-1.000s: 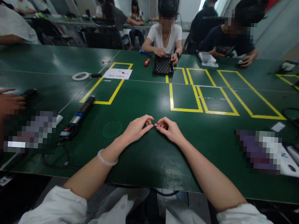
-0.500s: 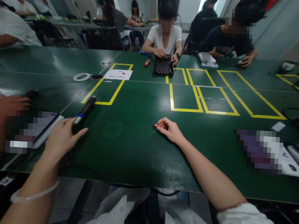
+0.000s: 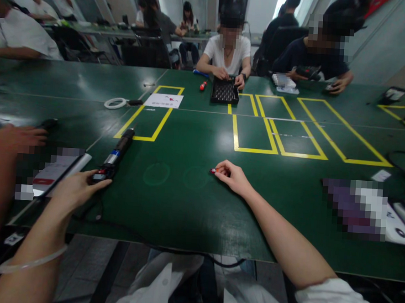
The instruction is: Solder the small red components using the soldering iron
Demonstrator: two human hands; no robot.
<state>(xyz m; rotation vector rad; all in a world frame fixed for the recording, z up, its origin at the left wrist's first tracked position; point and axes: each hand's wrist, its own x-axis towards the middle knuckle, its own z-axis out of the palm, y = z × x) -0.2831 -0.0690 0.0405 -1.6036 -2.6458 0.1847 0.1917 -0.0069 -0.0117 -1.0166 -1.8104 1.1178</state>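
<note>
Green tabletop (image 3: 191, 215): right hand (image 3: 233, 176) pinching red piece (image 3: 212, 171); left hand (image 3: 76, 188) spread around tool's end (image 3: 100, 175).

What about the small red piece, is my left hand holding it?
No, your right hand pinches the small red piece, while your left hand is at the near end of the dark tool.

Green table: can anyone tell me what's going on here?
The person's right hand pinches a small red part. Their left hand is at the near end of a long tool; whether it grips it is unclear. The tool lies on the table, its far end at a yellow outline. Opposite, another person's hands are at a black tray.
</note>
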